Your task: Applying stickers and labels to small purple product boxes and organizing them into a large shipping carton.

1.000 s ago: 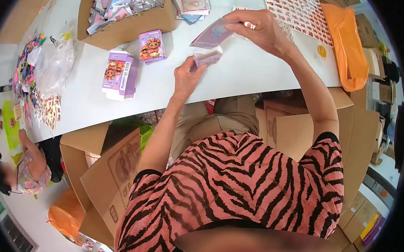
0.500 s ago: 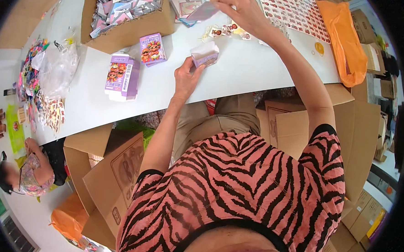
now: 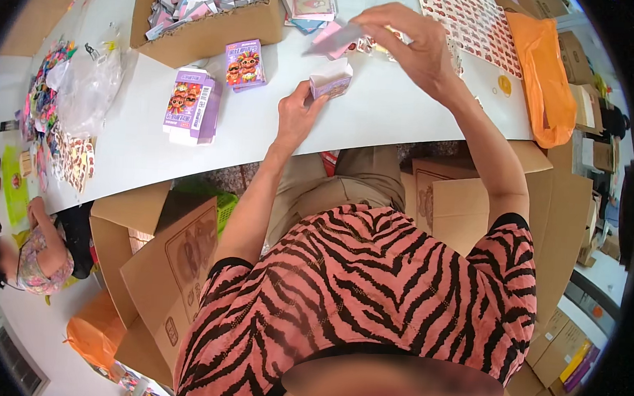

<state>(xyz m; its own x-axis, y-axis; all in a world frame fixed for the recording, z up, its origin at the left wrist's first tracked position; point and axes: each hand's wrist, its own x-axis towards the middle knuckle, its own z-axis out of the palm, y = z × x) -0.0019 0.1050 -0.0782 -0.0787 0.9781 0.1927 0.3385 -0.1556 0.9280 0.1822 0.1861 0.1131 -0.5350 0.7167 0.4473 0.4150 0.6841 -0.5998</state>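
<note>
My left hand (image 3: 297, 118) is closed around a small purple carton (image 3: 330, 86), its white open end facing up and away from me. Above and just beyond that carton, my right hand (image 3: 409, 51) pinches a thin greyish card (image 3: 334, 42) between thumb and fingers. Pink shows beside the card; whether it belongs to the same piece I cannot tell. To the left lie a stack of purple picture boxes or cards (image 3: 245, 65) and a larger purple carton (image 3: 191, 107). Loose cards (image 3: 311, 6) are spread beyond my hands.
A cardboard box (image 3: 218, 31) full of cards stands at the back left. Sticker sheets (image 3: 473, 27) and an orange bag (image 3: 542, 77) lie on the right. A clear plastic bag (image 3: 85, 107) sits far left. Open cartons (image 3: 167, 262) flank my legs. Another person (image 3: 38, 251) sits at left.
My right hand has come nearer to me and a little rightward, bringing the card closer to the small carton. The left hand keeps its hold. The whole view has shifted slightly.
</note>
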